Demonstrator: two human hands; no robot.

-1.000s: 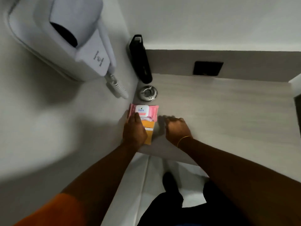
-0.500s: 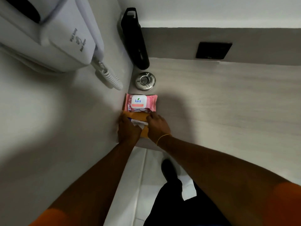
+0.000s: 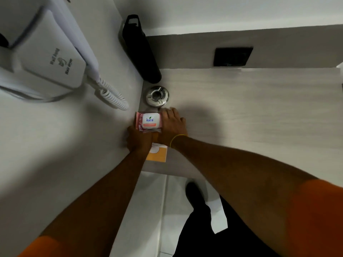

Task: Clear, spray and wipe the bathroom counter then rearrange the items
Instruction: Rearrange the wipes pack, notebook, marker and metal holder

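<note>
A pink wipes pack [image 3: 149, 120] with a white "kara" lid lies on the grey counter [image 3: 250, 112], close against the left wall. My right hand [image 3: 171, 125] lies flat over the pack's right end, fingers spread. My left hand [image 3: 139, 139] presses against the pack's near left corner by the wall. An orange packet [image 3: 157, 154] lies on the counter just nearer to me, partly under both wrists. I cannot tell if either hand grips the pack or only pushes it.
A round metal ashtray [image 3: 157, 95] sits just beyond the pack. A black bottle [image 3: 141, 51] stands in the back left corner. A white wall hair dryer [image 3: 50, 58] with a coiled cord hangs on the left wall. A black socket plate [image 3: 233, 56] is on the back wall.
Both hands have shifted from the orange packet forward to the wipes pack. The right hand now covers its right end. The orange packet lies uncovered near the counter's front edge.
</note>
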